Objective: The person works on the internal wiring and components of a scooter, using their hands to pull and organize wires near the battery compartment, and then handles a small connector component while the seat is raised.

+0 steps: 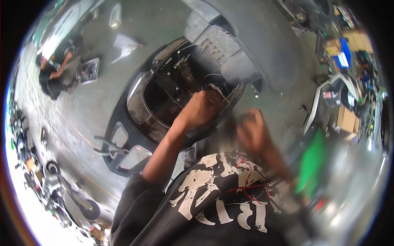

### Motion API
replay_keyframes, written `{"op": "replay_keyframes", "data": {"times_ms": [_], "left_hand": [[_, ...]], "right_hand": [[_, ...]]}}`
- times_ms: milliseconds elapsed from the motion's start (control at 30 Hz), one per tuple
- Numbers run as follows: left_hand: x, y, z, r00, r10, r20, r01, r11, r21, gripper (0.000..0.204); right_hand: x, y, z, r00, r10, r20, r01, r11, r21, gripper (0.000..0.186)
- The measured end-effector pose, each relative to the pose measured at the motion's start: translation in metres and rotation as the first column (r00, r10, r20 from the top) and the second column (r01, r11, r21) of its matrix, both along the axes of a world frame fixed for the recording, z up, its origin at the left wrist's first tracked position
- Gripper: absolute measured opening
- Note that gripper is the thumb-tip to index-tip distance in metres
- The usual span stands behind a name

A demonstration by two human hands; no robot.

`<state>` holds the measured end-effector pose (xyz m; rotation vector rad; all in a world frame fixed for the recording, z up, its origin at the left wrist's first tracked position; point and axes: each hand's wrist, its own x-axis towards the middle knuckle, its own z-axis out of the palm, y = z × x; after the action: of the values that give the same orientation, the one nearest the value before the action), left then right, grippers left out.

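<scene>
Two hands of mine are at the work. My left hand [205, 107] is inside the mouth of the opened body, its fingers curled close beside the thin wires [221, 93], which lie at its two o'clock; I cannot tell if these fingers pinch any of them. My right hand [252, 133], at four o'clock from the left, is blurred, with fingers bent; I cannot tell what it grasps, or if it grasps nothing. Thin red strands [246, 187] show at my chest, toward six o'clock from it; whether loose or printed, I am not sure.

As I judge, the opening part is done: the seat [262, 39] stands lifted at one o'clock, and the dark two-wheeler body [119, 112] is uncovered from nine to twelve. The wires are loose and not tucked away, so handling and closing seem to be left. The raised seat overhangs the far side, and its grey underside limits the reach there.

At eight o'clock, pliers [110, 147] rest on the tail of the body. Farther, a white panel [125, 46] lies on the floor at ten, and a co-worker [53, 78] sits between nine and ten, beside a tray [89, 70]. At three, there are a carton [348, 123] and a pale scooter [324, 96]; at four, a blurred green thing [311, 164].
</scene>
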<state>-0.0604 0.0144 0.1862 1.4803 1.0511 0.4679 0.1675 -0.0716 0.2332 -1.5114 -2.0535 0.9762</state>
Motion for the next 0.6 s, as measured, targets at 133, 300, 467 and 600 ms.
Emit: {"op": "replay_keyframes", "data": {"times_ms": [133, 300, 467, 600], "left_hand": [[0.010, -0.039, 0.033, 0.941, 0.149, 0.305, -0.150, 0.988, -0.023, 0.027], [0.039, -0.073, 0.032, 0.868, 0.495, 0.042, -0.466, 0.840, -0.280, 0.035], [0.090, -0.092, 0.041, 0.717, 0.683, -0.142, -0.669, 0.615, -0.418, 0.032], [0.123, -0.098, 0.046, 0.572, 0.782, -0.249, -0.770, 0.406, -0.493, 0.031]], "right_hand": [[-0.002, 0.032, 0.000, 0.979, 0.197, 0.056, -0.204, 0.947, 0.248, 0.024], [0.003, 0.056, -0.002, 0.851, 0.503, 0.152, -0.522, 0.778, 0.349, 0.016], [0.038, 0.065, 0.005, 0.729, 0.617, 0.297, -0.683, 0.683, 0.258, 0.015], [0.057, 0.075, -0.002, 0.666, 0.680, 0.307, -0.746, 0.610, 0.268, 0.014]]}}
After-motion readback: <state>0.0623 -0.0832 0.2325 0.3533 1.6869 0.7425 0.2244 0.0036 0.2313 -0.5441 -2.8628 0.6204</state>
